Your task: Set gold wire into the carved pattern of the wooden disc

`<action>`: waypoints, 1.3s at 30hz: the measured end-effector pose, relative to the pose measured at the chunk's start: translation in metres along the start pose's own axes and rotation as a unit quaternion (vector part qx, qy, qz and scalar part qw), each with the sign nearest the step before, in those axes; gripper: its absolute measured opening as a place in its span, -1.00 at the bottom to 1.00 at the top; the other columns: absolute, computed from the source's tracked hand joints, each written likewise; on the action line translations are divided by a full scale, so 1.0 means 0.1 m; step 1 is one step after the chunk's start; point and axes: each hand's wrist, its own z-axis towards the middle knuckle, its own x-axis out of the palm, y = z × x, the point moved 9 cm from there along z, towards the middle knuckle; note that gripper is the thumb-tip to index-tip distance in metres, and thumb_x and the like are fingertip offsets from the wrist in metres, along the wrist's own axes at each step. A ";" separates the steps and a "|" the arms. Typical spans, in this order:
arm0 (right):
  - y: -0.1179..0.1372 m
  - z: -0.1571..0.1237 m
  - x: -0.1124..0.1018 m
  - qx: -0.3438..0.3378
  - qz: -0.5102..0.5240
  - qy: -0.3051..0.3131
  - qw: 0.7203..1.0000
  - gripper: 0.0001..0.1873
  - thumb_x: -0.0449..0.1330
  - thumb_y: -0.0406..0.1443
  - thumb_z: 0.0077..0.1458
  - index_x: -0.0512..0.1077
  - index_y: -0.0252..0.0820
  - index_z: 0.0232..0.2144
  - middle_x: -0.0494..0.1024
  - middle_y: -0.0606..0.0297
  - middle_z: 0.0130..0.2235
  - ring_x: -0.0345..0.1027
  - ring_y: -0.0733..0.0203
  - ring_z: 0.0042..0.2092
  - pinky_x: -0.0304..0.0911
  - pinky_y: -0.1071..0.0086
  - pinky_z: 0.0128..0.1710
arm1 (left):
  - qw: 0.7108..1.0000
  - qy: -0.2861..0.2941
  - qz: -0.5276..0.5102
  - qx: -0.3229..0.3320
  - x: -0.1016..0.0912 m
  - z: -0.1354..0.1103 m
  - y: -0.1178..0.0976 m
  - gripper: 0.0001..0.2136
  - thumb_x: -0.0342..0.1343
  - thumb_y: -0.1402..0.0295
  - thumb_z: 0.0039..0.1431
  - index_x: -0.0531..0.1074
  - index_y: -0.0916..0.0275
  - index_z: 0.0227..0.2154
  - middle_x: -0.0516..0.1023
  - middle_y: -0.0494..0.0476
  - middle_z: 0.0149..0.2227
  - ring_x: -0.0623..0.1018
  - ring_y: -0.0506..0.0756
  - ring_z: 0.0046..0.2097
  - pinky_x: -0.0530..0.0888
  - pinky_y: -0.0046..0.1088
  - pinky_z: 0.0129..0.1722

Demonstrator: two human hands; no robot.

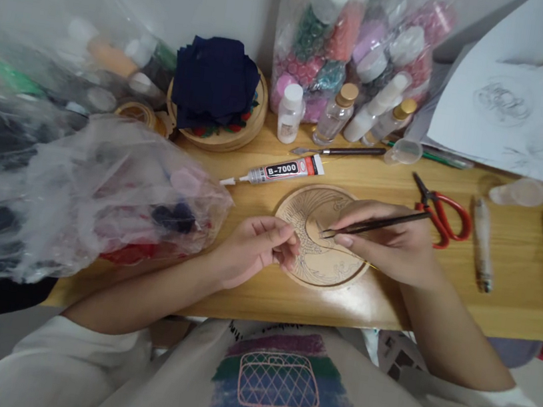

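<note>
Above the middle of the round board [327, 273], on the wooden table [246, 204], saw the dark tweezers [384, 225] held in the right hand [393, 251]. Noted there a closed grip: pinched like a pen between thumb and fingers, rather near to the tips, presumably for finer control. Found the long axis slanted across the board, with tips toward the left and a little toward the person, back end toward the right and away. Saw the left hand [255, 248] curled over the board's left rim, fingers drawn in near the thumb, perhaps to steady it. Could not tell, in so small and blurred a detail, of any piece between the tips or in the left fingers. Noted the board flat near the front edge, probably for easy reach of both hands. Further out, found the glue tube [281, 170] just beyond the board, nozzle leftward, and the red-handled scissors [438, 209] to the right, likely kept within reach. At the back, saw small bottles [334, 119] standing before a clear bag [317, 55], perhaps out of the arms' way.
</note>
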 end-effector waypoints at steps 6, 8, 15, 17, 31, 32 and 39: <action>-0.02 0.01 0.00 0.011 -0.005 0.004 1.000 -0.95 0.37 -0.33 0.01 0.59 -0.14 -0.39 0.65 0.32 -0.38 0.51 0.31 -0.37 0.46 0.44 -0.35 | 1.000 -0.004 -0.003 -0.003 -0.01 0.00 0.01 -0.63 0.49 0.11 -0.14 0.51 0.30 -0.54 0.53 0.00 -0.52 0.47 -0.08 -0.53 0.40 -0.59 -0.52; -0.02 0.01 0.00 0.009 -0.004 0.006 1.000 -0.95 0.36 -0.33 0.01 0.59 -0.13 -0.38 0.65 0.32 -0.38 0.50 0.32 -0.37 0.45 0.45 -0.35 | 1.000 -0.005 -0.003 -0.004 -0.01 -0.01 0.01 -0.64 0.50 0.14 -0.15 0.51 0.30 -0.54 0.53 -0.01 -0.52 0.46 -0.09 -0.53 0.39 -0.59 -0.52; -0.01 0.01 0.00 -0.001 -0.001 0.002 1.000 -0.94 0.36 -0.35 0.02 0.58 -0.12 -0.37 0.65 0.33 -0.37 0.52 0.32 -0.36 0.46 0.44 -0.32 | 1.000 0.011 -0.002 -0.015 -0.01 0.00 0.05 -0.64 0.52 0.19 -0.15 0.47 0.31 -0.54 0.50 -0.03 -0.53 0.43 -0.11 -0.54 0.37 -0.60 -0.51; -0.04 0.01 -0.04 0.011 -0.002 -0.024 1.000 -0.95 0.37 -0.31 0.02 0.58 -0.12 -0.38 0.64 0.32 -0.38 0.51 0.30 -0.37 0.46 0.41 -0.33 | 0.999 0.027 0.001 -0.018 0.01 0.00 0.05 -0.60 0.50 0.14 -0.13 0.43 0.31 -0.56 0.47 -0.04 -0.55 0.42 -0.12 -0.56 0.36 -0.61 -0.51; -0.37 -0.08 -0.50 0.070 0.036 -0.280 0.957 -0.72 0.41 -0.09 -0.07 0.54 -0.17 -0.43 0.56 0.31 -0.48 0.38 0.29 -0.47 0.35 0.37 -0.42 | 0.991 0.095 0.087 0.030 -0.02 -0.34 -0.21 -0.41 0.44 0.00 -0.09 0.14 0.24 -0.68 0.23 -0.12 -0.70 0.27 -0.13 -0.74 0.19 -0.64 -0.73; -0.37 -0.08 -0.51 0.068 0.038 -0.282 0.956 -0.70 0.41 -0.08 -0.08 0.54 -0.18 -0.43 0.56 0.31 -0.48 0.38 0.29 -0.47 0.35 0.37 -0.43 | 0.993 0.071 0.089 0.039 -0.13 -0.48 -0.25 -0.38 0.44 -0.01 -0.10 0.10 0.23 -0.71 0.16 -0.15 -0.75 0.19 -0.14 -0.77 0.12 -0.64 -0.76; -0.43 -0.09 -0.50 0.079 0.066 -0.284 0.953 -0.67 0.43 -0.05 -0.14 0.54 -0.17 -0.45 0.55 0.32 -0.51 0.34 0.31 -0.50 0.31 0.40 -0.49 | 0.988 -0.129 0.089 -0.013 -1.00 -1.78 0.11 -0.37 0.52 -0.02 -0.38 0.15 0.22 -0.82 0.10 -0.10 -0.80 0.17 -0.09 -0.75 0.14 -0.52 -0.72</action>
